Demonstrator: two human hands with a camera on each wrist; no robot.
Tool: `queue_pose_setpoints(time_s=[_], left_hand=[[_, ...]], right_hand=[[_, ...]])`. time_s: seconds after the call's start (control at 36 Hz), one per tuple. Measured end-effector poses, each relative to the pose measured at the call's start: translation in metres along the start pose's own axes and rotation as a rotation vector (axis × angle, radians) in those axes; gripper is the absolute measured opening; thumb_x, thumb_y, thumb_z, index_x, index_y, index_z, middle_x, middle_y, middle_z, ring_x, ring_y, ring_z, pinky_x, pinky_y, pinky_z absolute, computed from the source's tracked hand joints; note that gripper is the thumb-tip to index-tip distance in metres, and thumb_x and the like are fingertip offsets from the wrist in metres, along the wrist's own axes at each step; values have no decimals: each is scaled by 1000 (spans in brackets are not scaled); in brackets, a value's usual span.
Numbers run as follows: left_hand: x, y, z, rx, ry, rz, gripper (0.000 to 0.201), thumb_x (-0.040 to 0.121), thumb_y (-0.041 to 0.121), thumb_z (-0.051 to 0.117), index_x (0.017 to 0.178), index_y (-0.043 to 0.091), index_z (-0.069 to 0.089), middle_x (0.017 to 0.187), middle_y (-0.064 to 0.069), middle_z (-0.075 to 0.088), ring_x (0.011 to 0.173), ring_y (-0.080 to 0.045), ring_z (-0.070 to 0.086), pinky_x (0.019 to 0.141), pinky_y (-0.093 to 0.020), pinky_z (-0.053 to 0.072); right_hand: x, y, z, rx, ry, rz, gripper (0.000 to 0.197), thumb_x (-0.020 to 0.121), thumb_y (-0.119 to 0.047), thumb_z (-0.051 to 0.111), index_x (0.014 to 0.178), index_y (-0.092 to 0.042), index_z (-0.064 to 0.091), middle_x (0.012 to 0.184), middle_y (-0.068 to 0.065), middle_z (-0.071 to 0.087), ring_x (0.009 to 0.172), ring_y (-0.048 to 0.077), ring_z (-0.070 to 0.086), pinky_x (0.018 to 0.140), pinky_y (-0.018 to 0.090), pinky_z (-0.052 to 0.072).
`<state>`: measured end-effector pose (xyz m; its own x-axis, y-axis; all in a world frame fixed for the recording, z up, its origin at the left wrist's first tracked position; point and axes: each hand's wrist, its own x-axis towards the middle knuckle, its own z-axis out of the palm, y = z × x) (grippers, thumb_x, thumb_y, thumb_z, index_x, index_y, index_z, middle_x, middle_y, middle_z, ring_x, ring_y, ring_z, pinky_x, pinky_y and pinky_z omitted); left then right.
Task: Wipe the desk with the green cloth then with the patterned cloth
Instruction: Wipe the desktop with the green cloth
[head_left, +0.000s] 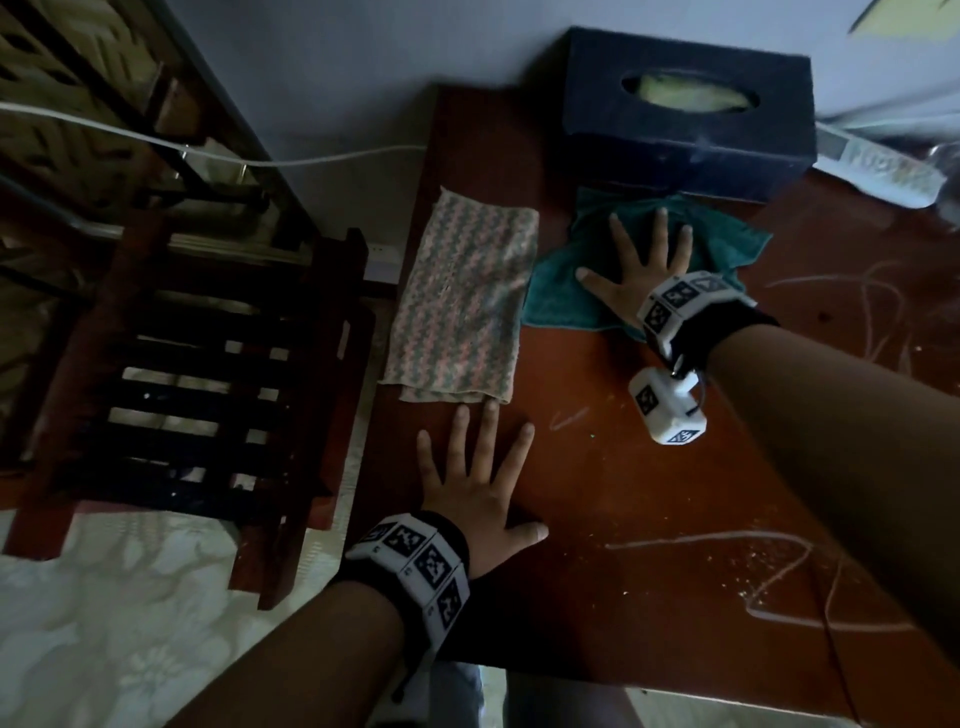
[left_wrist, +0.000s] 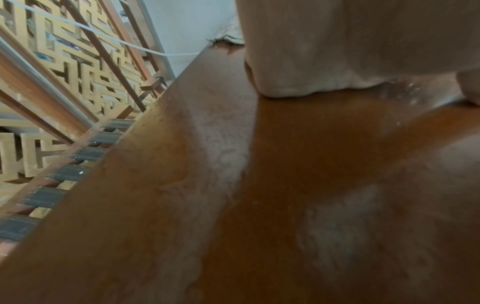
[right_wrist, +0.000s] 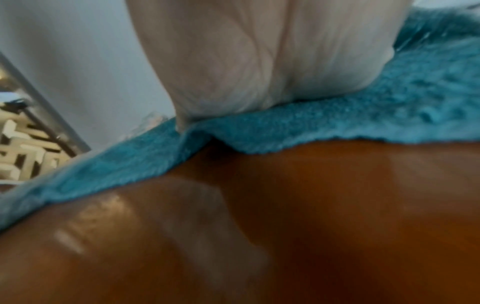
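The green cloth (head_left: 644, 260) is spread, somewhat rumpled, near the far edge of the desk (head_left: 649, 499), just in front of a dark blue tissue box (head_left: 691, 111), and it is pinned flat under the right hand (head_left: 641, 265), whose fingers are splayed and straight, so nothing is pinched or gripped. The wiping stroke is judged to turn on the fact that the bare, chalk-marked wood lies toward the near edge and to the right of this hand. The patterned cloth (head_left: 462, 301) lies along the left edge, its long axis running from near to far, just beyond the fingertips of the left hand (head_left: 480, 488), which is laid flat and empty on the wood and is clearly the nearer one. From the right wrist, the palm is seen pressing into the cloth's pile, perhaps lifting a small fold at its edge; the blur leaves that uncertain.
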<state>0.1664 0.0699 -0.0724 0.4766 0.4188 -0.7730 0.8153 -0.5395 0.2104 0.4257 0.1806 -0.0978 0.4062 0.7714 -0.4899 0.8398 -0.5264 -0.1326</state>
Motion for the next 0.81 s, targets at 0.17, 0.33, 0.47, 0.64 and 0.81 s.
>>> queue_pose_setpoints(time_s=[0.17,0.33,0.47,0.64,0.81], left_hand=[[-1,0,1,-13,9,4,96,83,73,34,124,37,-45,120,0,-64,115,-29,-54,96,-62,-28],[-2,0,0,-8,10,-4,96,83,74,34,124,37,-45,118,0,-65,116,-30,-53,97,-63,-26],[-4,2,-2,-2,10,-13,95,83,73,34,125,37,-44,126,-2,-60,116,-30,-53,98,-62,-26],[-5,2,-3,-19,0,-15,85,84,75,23,130,38,-39,129,-1,-58,116,-28,-53,98,-61,-28],[-4,4,-1,-51,35,-27,77,87,73,13,140,38,-30,129,1,-57,118,-24,-52,100,-60,-26]], right_hand=[[-35,0,9,-11,-7,-20,81,76,-85,26,141,-56,-11,155,-7,-29,142,28,-25,104,71,-7],[-89,0,34,15,-21,-24,77,82,-77,30,142,-54,-12,152,-9,-34,140,23,-31,107,66,-14],[-125,5,57,6,-14,-38,78,82,-77,30,141,-54,-15,151,-9,-36,139,23,-33,106,65,-17],[-163,14,79,-11,-47,-70,77,83,-76,28,135,-56,-25,145,-12,-45,134,21,-41,104,65,-19],[-192,17,82,12,-91,-96,83,84,-68,44,144,-50,-11,148,-12,-41,135,21,-40,106,67,-14]])
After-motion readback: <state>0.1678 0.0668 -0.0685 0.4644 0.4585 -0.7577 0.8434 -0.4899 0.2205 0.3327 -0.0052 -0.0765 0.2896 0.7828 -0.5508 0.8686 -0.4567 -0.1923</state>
